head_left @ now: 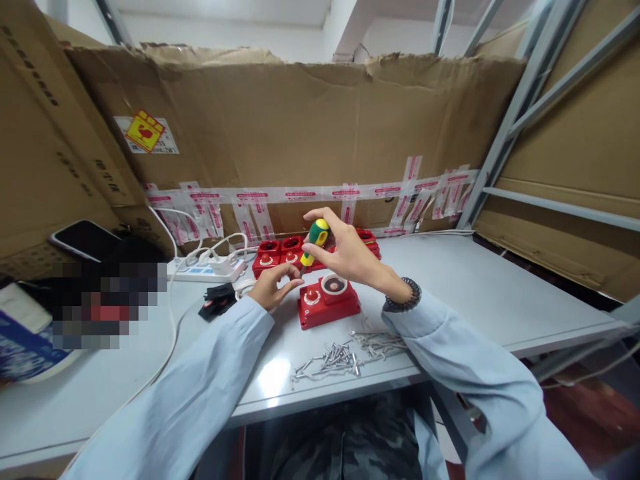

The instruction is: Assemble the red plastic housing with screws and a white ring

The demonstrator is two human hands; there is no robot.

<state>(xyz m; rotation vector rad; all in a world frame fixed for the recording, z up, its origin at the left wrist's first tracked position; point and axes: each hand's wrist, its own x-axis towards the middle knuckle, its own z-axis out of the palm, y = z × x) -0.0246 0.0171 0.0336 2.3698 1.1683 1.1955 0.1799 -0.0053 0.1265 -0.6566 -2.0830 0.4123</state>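
My right hand (pixel 347 255) is wrapped round a screwdriver with a green and yellow handle (pixel 316 237), held tilted above a red box (pixel 327 303) that carries a red button and a round white-rimmed opening. My left hand (pixel 273 285) sits just left of that box, its fingers pinched together near the screwdriver's tip; what they pinch is too small to make out. A pile of loose metal screws (pixel 345 353) lies on the grey table (pixel 480 293) in front of the box.
More red boxes (pixel 280 253) stand in a row behind. A white power strip (pixel 207 268) with cables and a small black part (pixel 217 300) lie to the left. A phone (pixel 85 239) rests at far left. Taped cardboard walls (pixel 310 140) and a metal rack frame (pixel 505 140) enclose the table.
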